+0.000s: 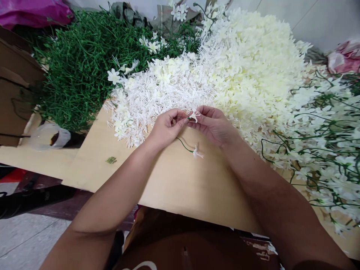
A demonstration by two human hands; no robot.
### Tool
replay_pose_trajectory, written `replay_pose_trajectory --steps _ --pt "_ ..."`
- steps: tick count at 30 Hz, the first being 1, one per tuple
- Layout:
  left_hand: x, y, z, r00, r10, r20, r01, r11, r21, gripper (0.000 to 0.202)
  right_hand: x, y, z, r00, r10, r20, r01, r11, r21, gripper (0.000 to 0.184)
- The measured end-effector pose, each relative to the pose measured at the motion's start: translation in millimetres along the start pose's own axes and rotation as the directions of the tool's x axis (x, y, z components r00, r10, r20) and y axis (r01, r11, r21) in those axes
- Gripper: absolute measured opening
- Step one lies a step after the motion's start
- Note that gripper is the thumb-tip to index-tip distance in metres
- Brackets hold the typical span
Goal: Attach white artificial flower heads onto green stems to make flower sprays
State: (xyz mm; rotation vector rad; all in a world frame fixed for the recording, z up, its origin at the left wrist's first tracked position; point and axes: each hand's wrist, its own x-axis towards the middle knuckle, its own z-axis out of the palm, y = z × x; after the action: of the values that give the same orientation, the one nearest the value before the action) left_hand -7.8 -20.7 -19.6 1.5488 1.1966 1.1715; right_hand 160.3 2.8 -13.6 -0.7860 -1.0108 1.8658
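Observation:
My left hand [167, 126] is closed, thumb and fingers pinching a green plastic flower stem that is mostly hidden in the grip. From below this hand a thin green branch curves down to a small white stamen piece [197, 152]. Touching at the fingertips, my right hand [215, 124] pinches a small white artificial flower part [194, 116] at the end of the stem. Whether that part is fully seated on the stem I cannot tell. Just beyond both hands lies a heap of loose white stamens [168, 92].
Green stems [81, 56] are heaped at the back left, beside a cardboard box [14, 86] and a clear plastic cup [50, 137]. Cream petals [255, 63] pile up at the back right. Assembled flowers [323, 150] lie along the right. A green scrap [111, 160] rests on the tan board [174, 180].

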Motion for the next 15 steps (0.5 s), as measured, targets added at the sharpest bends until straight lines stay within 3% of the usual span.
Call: replay_pose_trajectory --steps 7,15 --pt "-1.0 2.8 -2.2 0.996 -0.093 0.005 0.093 0.992 -0.084 0.014 -3.7 0.7 3.5 1.0 -0.014 -0.007 0.014 1.0 0.013 0.028" --pt "-0.3 4.9 -4.1 0.994 -0.108 0.022 0.11 0.98 -0.163 0.022 -2.2 0.2 4.1 1.0 -0.017 -0.001 0.017 1.0 0.019 0.032"
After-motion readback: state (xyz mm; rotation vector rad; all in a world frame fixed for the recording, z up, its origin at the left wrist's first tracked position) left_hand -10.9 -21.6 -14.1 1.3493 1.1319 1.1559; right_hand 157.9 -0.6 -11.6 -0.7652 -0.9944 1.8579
